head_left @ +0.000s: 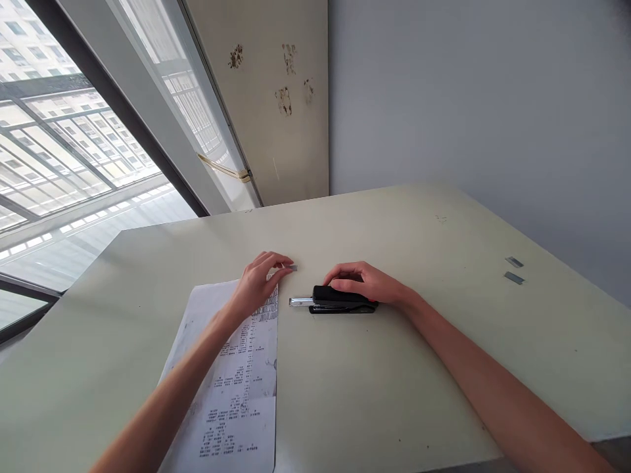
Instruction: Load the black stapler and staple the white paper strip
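Note:
A black stapler (342,301) lies sideways on the table, its silver staple tray (300,302) slid out to the left. My right hand (367,281) is wrapped over the top of the stapler from behind. Pinched between the thumb and fingers of my left hand (261,279) is a small strip of staples (292,267), just beyond the tray's outer end. Below that hand and forearm lie printed paper sheets (246,381), partly covered by the arm.
Two more staple strips (514,278) lie near the table's right edge. The pale table (384,394) meets a grey wall (468,98) at the right. A window (73,131) and a stained beige panel (276,144) stand behind.

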Available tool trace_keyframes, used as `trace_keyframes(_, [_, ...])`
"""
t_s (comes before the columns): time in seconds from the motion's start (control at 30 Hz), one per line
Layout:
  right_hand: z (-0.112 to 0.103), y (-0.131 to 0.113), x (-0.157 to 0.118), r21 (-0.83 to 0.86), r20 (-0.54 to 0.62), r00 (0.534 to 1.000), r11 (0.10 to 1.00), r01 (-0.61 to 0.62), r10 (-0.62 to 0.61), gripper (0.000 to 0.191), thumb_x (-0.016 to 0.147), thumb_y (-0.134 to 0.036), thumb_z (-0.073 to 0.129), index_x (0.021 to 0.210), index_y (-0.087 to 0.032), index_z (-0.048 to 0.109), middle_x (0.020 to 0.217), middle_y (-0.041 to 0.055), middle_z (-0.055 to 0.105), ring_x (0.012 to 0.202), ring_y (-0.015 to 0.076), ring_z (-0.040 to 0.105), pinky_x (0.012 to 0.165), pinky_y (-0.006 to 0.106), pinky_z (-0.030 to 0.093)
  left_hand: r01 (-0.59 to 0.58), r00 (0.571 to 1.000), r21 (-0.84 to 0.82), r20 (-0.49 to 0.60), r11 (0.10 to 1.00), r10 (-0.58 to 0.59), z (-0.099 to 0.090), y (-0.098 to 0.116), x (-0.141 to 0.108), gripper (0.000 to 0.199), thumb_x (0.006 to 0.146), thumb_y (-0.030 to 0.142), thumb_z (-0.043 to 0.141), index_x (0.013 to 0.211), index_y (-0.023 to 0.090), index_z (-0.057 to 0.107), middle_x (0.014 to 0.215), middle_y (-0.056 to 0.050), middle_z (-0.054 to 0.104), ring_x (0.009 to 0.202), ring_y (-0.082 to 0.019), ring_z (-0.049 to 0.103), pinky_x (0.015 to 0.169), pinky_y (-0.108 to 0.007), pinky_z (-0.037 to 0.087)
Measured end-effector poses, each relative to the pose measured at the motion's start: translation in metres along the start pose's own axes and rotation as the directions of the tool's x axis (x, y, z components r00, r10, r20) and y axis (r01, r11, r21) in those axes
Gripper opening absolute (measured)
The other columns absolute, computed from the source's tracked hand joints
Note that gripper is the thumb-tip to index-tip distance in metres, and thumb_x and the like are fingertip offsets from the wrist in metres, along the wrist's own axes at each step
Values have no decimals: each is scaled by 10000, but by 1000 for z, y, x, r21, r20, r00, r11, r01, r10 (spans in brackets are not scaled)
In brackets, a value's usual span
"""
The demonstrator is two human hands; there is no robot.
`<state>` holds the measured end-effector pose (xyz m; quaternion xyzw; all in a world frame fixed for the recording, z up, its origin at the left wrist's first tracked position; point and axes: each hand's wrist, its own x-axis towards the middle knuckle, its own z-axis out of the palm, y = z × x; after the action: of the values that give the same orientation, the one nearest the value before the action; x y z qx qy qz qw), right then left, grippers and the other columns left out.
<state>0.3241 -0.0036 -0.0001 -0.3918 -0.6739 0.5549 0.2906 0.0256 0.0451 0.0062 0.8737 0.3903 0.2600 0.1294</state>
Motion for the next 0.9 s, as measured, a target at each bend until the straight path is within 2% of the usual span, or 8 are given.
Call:
trace_keyframes(0.13, [1,-2,-2,15,-5,1000,1000,-24,24,339,964,-557,659,1041,-254,791,931,18,739,801,184,627,672,291,471,-103,993,-62,48,993,106,-8,27,-29,229,1109,362,518,1159,237,703,1112,-58,746,1037,-209,672,917,-359,554])
trace_keyframes(0.27, [1,0,-3,18,6,999,999,-34,34,320,979,-539,650,1062,-262,790,1018,30,758,875,206,655,734,315,506,-173,981,-73,80,982,179,-10,39,-38,202,1108,296,520,1158,249,710,1096,-54,756,1013,-212,670,911,-367,558])
trace_keyframes(0.6, [1,-1,-3,20,-1,998,998,-57,57,301,975,-524,662,1061,-264,787,971,24,740,857,202,647,709,306,487,-197,975,-38,99,980,200,-10,41,-35,222,1112,297,514,1122,246,730,1085,-57,753,981,-215,656,885,-377,563])
trace_keyframes(0.9, [1,-2,-3,9,2,997,997,-82,82,293,980,-507,656,1072,-259,781,1037,36,752,890,209,654,711,305,486,-202,976,-27,74,979,204,-6,40,-40,179,1099,266,548,1121,245,725,1079,-46,746,970,-202,646,890,-366,556])
